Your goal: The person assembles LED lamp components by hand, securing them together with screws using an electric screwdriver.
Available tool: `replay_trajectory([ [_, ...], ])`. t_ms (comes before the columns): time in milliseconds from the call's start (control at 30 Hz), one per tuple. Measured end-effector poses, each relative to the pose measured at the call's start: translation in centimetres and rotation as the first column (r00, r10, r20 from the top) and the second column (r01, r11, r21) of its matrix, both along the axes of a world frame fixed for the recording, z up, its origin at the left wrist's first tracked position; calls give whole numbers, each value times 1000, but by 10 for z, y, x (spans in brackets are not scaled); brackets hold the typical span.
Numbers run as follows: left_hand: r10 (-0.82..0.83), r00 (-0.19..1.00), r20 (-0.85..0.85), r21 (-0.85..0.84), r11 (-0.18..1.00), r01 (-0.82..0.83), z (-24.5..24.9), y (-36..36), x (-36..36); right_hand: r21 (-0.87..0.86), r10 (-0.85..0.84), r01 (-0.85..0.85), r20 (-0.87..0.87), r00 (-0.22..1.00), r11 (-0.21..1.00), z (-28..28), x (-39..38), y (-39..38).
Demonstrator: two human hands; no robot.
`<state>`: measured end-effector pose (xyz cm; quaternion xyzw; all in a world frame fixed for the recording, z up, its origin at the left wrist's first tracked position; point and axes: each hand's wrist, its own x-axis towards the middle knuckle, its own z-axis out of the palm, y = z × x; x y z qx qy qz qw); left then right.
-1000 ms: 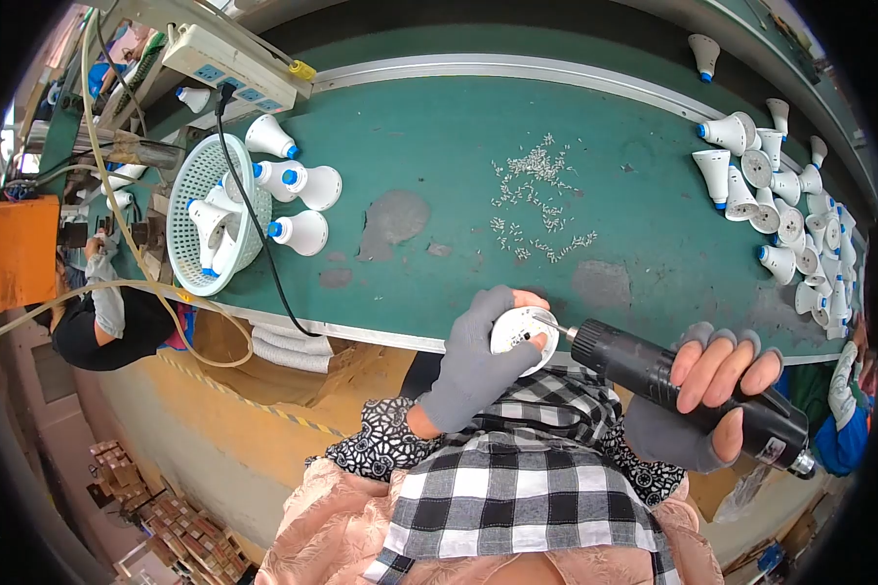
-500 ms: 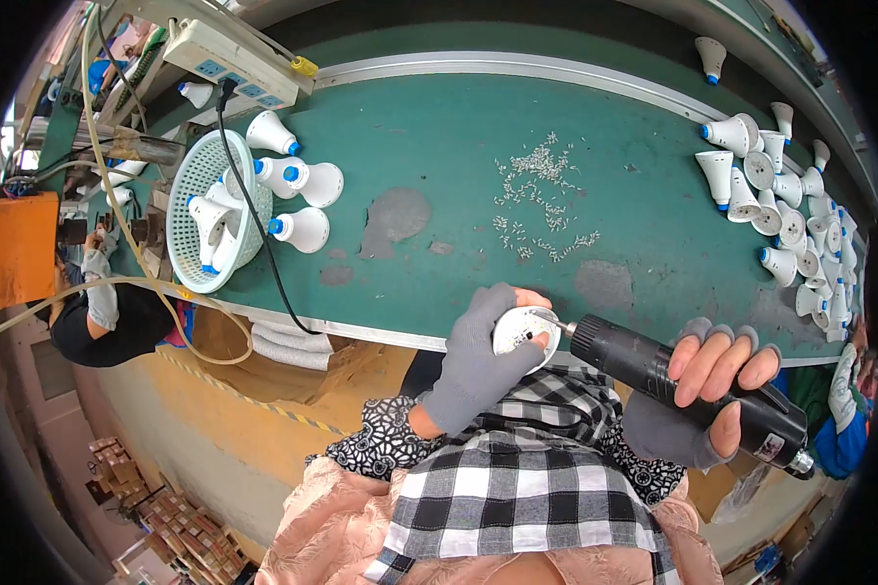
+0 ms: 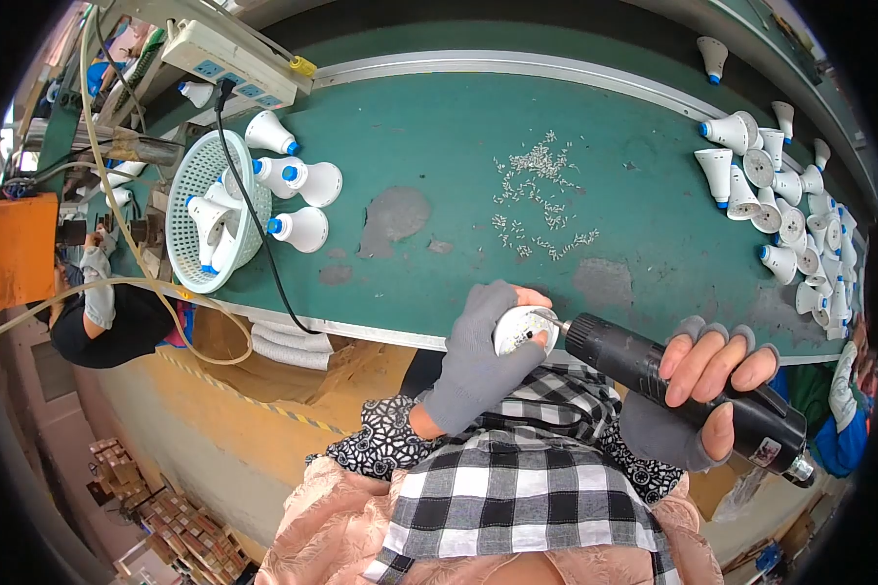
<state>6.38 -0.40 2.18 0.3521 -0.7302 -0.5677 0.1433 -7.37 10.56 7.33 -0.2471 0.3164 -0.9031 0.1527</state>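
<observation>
My left hand [image 3: 490, 356], in a grey fingerless glove, is wrapped around a white LED bulb [image 3: 513, 331] with its round open face up. Small dark parts show on that face, and the rest of the bulb is hidden by the hand. In my right hand [image 3: 702, 395], also gloved, lies a black electric screwdriver [image 3: 615, 353], gripped around its body. Its bit points left and meets the far right edge of the bulb's face. Whether a screw sits under the tip is too small to tell. Beyond both hands, small screws [image 3: 541, 164] are scattered on the green bench [image 3: 439, 127].
A pale green basket [image 3: 178, 229] holding bulbs stands at left, more bulbs [image 3: 300, 229] beside it. A black cord [image 3: 263, 234] hangs from a power strip [image 3: 229, 63]. Many white bulbs [image 3: 790, 224] crowd the right side. At far left, another person's gloved hand [image 3: 99, 283] shows.
The screwdriver has shifted slightly left with my right hand, its bit now showing shorter at the bulb's face. My left hand and the bulb stay nearly in place.
</observation>
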Motion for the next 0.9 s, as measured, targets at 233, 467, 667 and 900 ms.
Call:
replay_trajectory([
  [233,-38,999,33,46,998,37,0,2,1,73,133,-132,-12,991,989,2,-5,2],
  [467,-33,999,-6,166,986,34,-14,6,1,174,260,-253,-20,965,952,6,-9,-5],
  [667,-25,999,38,372,928,9,-6,3,1,193,202,-204,29,979,960,15,-9,-24],
  [900,-37,999,-14,466,884,39,-5,7,0,240,272,-264,-2,962,934,14,-7,-23],
])
